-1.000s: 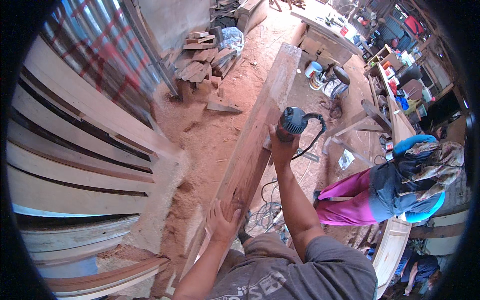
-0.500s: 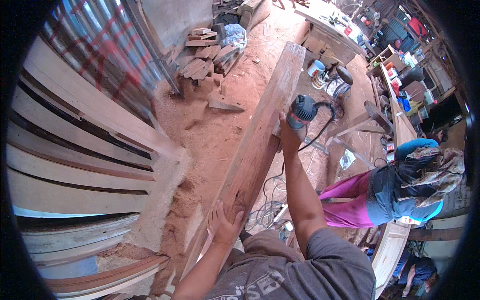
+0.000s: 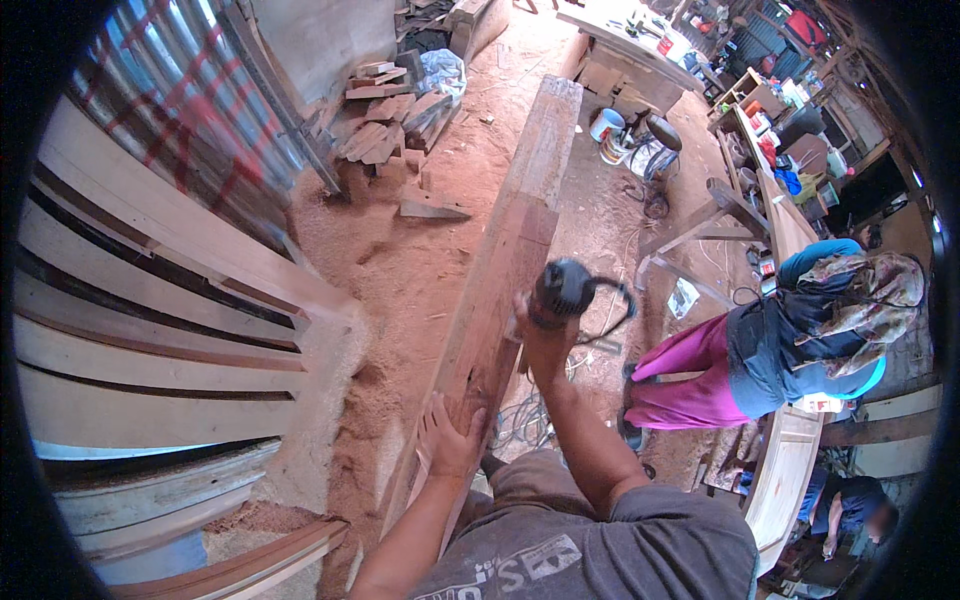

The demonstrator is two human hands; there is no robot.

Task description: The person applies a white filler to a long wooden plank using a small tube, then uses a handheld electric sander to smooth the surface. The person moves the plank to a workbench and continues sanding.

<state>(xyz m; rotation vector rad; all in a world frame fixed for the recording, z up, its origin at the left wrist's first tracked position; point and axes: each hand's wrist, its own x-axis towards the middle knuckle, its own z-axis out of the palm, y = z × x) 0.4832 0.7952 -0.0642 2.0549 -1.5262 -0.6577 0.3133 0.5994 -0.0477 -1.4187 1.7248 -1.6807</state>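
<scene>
One long, thick reddish-brown wooden board (image 3: pixel 488 290) stretches out before you, its near end beside your body; its long axis runs from lower left to upper right, the far end pointing away from you. Your left hand (image 3: pixel 448 437) lies on its near part, fingers somewhat spread, pressing rather than grasping anything. Your right hand (image 3: pixel 543 335) is wrapped around a black, round-topped power tool (image 3: pixel 563 287) at the board's right edge; some fingers are hidden behind the casing. Compared with half a second ago, you have drawn the tool back toward yourself, so it now sits over a stretch closer to your left hand. Its rounded top faces up toward your head; whether its base touches the wood cannot be told. A thin black power cord (image 3: pixel 632 300) loops off its right side.
</scene>
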